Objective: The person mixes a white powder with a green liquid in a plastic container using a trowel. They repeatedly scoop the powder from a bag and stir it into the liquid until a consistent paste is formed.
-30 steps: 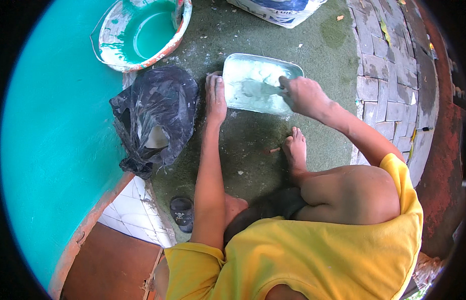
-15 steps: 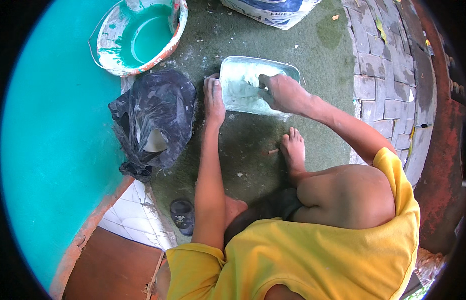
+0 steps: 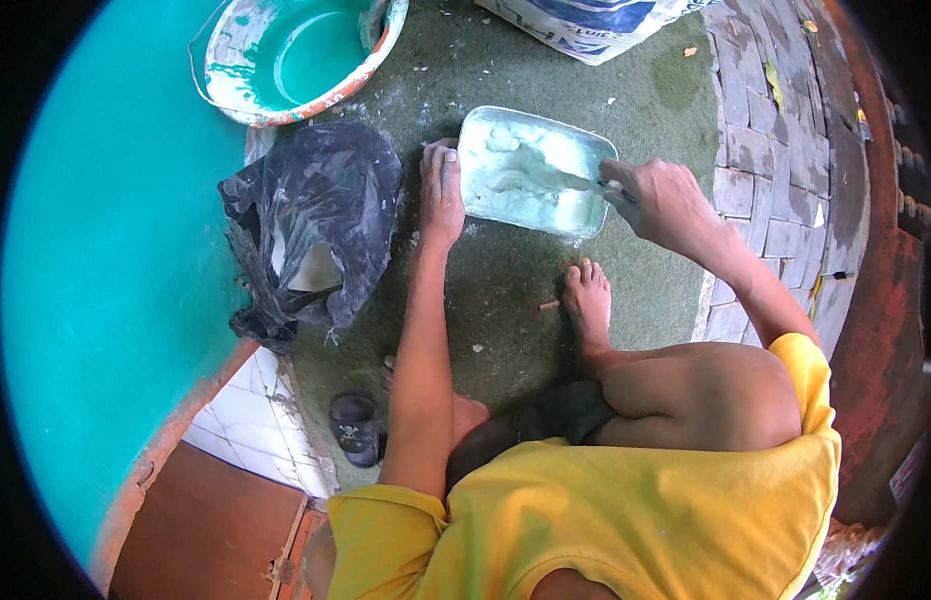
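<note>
A rectangular pale tub [image 3: 530, 227] sits on the ground in front of me with thick whitish-green paste [image 3: 515, 150] inside. My left hand [image 3: 442, 198] is closed against the tub's left end, fingers along its wall. At the opposite end, my right hand [image 3: 667, 208] grips a putty knife [image 3: 565, 179] by its handle, which the fist mostly hides. The knife's blade points left into the tub and is smeared with paste, so its tip is hard to make out.
A paint-stained bucket [image 3: 380, 55] of green paint stands at the far left, by the green wall [image 3: 115, 250]. Nearer is a crumpled black plastic bag [image 3: 350, 190]. A printed sack [image 3: 605, 30] is at the far side. My bare foot [image 3: 588, 305] and a dark sandal [image 3: 354, 430] are closer in.
My right hand has moved right, from over the paste to beyond the tub's right end, drawing the putty knife with it. My left hand stays on the tub. The view has shifted slightly.
</note>
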The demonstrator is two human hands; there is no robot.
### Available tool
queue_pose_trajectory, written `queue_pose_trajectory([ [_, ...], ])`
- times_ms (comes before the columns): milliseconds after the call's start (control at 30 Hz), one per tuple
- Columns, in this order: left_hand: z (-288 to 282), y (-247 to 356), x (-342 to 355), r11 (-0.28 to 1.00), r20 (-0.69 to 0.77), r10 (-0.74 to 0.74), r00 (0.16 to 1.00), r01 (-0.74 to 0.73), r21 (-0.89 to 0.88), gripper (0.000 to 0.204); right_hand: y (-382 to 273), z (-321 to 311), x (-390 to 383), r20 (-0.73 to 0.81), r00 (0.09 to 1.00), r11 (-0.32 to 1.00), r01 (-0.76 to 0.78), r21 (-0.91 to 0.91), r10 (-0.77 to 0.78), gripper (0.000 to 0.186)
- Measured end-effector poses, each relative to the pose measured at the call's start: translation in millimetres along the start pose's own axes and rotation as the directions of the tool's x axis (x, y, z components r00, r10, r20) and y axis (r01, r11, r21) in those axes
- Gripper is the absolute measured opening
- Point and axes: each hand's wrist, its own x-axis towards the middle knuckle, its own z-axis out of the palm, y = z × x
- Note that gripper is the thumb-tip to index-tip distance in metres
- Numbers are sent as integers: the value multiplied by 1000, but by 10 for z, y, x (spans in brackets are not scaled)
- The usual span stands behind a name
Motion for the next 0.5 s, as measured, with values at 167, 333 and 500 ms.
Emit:
queue_pose_trajectory([
  [167, 14, -6, 7, 1000, -3, 10, 1000, -10, -18, 35, -54, -163, 105, -88, 939, 928, 307, -213, -331, 27],
  [333, 5, -22, 4, 1000, 6, -18, 1000, 18, -26, 35, 0, 14, 607, -94, 860, 804, 424, -416, -502, 34],
  [500, 15, 83, -17, 999, -42, -32, 999, 33, 25, 35, 240, 119, 728, 8, 892, 808, 413, -420, -452, 34],
])
